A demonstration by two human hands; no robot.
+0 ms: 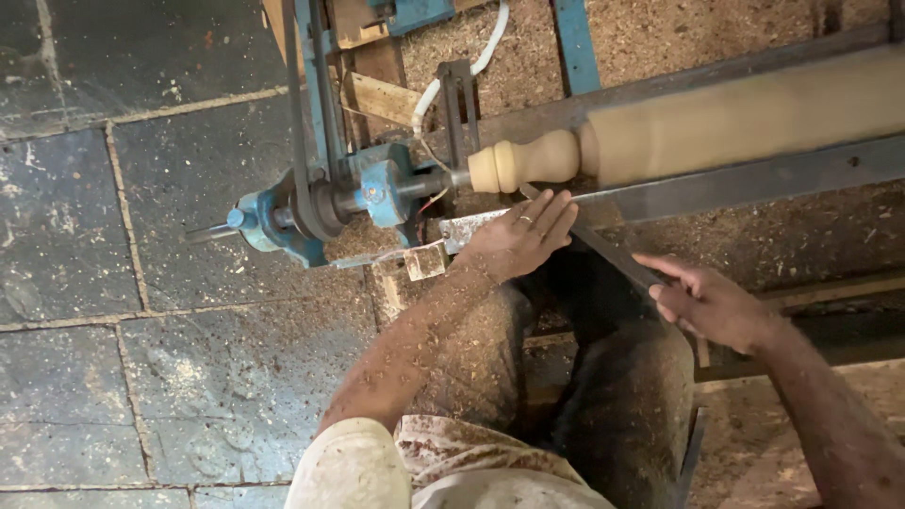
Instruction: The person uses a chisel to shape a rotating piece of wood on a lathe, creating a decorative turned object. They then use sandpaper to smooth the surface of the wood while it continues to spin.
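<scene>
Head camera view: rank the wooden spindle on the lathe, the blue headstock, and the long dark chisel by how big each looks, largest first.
1. Wooden spindle, longest and thickest, running off the right edge.
2. Blue headstock with its belt pulley.
3. Dark chisel, thin and partly hidden by the left hand and right hand, so its full length is unsure.

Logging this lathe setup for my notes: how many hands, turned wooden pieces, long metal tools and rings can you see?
Hands: 2, left hand and right hand
Turned wooden pieces: 1, pale spindle
Long metal tools: 1, chisel
Rings: 1, ring
Total: 5
</scene>
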